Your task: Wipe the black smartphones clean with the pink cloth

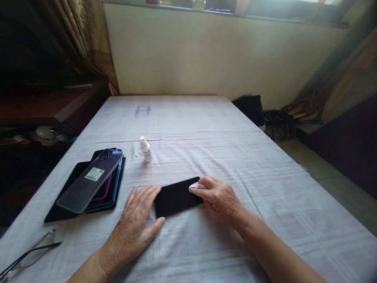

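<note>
A smartphone [178, 198] lies flat in front of me, its black screen facing up. My left hand [141, 218] rests at the phone's left end, with thumb and fingers spread around that edge; it is open. At the other end, my right hand [218, 196] is closed around a small pale pink cloth [196, 186], which is pressed to the screen near the top right corner. Most of the cloth is hidden by the fingers. Beyond the phone, a small white bottle [145, 149] with a white cap and printed label stands upright.
A pile of several phones and dark devices [88, 184] lies on the left, topped by a phone with a white-green sticker. Eyeglasses [32, 251] rest at the near left edge. A pale checked cloth [188, 129] covers the table, which meets the wall at the back.
</note>
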`<state>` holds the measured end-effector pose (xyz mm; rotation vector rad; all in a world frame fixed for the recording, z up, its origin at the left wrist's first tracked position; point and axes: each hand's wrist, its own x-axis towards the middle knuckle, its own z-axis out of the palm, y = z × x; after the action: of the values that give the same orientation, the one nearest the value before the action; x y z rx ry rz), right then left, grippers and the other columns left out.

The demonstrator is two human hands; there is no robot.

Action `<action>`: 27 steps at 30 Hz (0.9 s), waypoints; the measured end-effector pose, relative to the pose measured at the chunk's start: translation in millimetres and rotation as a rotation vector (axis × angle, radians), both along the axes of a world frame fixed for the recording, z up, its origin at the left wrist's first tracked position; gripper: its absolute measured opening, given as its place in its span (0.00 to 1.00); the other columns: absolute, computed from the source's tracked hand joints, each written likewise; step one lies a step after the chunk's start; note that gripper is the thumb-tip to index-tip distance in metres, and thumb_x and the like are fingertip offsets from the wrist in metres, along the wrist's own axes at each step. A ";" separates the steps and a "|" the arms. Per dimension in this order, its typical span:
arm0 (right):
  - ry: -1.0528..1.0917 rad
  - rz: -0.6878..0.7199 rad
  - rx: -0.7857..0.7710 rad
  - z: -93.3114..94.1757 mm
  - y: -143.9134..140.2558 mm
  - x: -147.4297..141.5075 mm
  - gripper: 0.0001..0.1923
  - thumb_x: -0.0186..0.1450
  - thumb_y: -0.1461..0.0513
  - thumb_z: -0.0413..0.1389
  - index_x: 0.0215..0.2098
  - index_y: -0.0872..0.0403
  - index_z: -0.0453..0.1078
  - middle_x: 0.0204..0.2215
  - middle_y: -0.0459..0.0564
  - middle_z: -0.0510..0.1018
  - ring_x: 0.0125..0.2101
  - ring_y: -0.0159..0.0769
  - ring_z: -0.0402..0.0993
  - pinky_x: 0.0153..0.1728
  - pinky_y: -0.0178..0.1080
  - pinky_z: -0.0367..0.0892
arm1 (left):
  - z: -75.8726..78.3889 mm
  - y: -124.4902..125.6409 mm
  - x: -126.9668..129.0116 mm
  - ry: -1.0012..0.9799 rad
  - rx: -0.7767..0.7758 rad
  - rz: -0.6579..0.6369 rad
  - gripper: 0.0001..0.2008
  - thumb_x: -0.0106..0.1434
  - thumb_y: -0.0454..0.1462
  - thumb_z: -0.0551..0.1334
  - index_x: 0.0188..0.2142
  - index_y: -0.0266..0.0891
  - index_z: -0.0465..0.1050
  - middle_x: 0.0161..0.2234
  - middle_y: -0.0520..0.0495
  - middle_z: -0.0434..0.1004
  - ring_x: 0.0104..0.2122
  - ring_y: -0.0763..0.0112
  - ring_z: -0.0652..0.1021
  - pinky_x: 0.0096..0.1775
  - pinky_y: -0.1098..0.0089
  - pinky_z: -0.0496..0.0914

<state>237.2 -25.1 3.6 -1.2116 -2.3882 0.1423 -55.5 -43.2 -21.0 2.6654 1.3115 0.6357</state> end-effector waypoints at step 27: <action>-0.028 -0.219 0.037 0.4 -41.3 -11.1 0.21 0.63 0.73 0.50 0.49 0.51 0.75 0.39 0.54 0.79 0.38 0.40 0.76 0.40 0.39 0.72 | 9.4 0.4 -1.3 -0.069 -0.090 -0.052 0.31 0.59 0.44 0.68 0.59 0.44 0.61 0.53 0.43 0.75 0.54 0.53 0.75 0.65 0.45 0.52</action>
<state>226.1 -66.3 4.0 -1.4554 -2.2518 0.0121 -56.8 -42.7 -11.6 2.5732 1.2188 0.6396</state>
